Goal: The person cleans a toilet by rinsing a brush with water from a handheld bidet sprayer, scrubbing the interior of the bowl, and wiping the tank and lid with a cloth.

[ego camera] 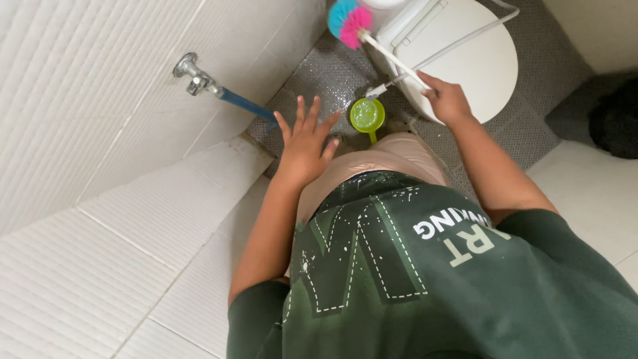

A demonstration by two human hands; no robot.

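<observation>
The right hand [446, 100] is clenched around the white handle of a toilet brush [372, 36], whose pink and blue bristle head is at the top of the view, beside the back of the white toilet [478, 66]. The toilet's lid is closed, and a thin white hose runs across it. The left hand [304, 143] is released, fingers spread, held in the air over the grey speckled floor [325, 76] (it touches nothing that can be seen). Just beside its fingertips, a small green scoop [367, 115] lies on the floor, between the two hands. On the white tiled wall [86, 100] to the left, a metal tap [193, 74] carries a blue hose running down toward the floor.
</observation>
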